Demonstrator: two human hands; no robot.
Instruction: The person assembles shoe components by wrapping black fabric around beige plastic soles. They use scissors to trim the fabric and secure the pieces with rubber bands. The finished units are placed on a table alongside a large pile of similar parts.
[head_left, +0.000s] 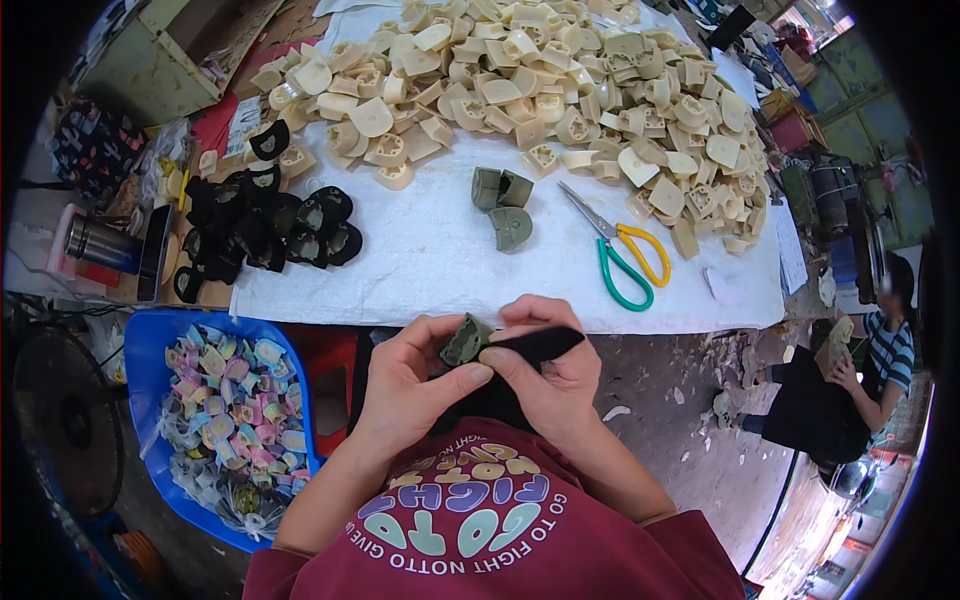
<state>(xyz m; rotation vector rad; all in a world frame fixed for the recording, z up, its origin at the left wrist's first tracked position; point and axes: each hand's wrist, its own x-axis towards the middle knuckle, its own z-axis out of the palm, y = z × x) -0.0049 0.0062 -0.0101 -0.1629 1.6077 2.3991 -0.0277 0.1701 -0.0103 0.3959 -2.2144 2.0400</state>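
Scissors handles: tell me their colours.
Green handle, yellow handle; best seen in the head view.

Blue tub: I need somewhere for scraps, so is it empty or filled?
The blue tub is not empty: pastel pieces and plastic bags hide its bottom; how deep, I cannot tell.

My fingers (425, 337): matt green piece (464, 345), plastic-looking, plus dull black cloth (545, 345), both nearer me than scissors (609, 231). Scissors: shiny metal blades, glossy plastic handles. Under scissors: matt white sheeting (420, 275), wrinkled. Beyond scissors: cream pieces (540, 80), smooth, plastic-looking, slight sheen.
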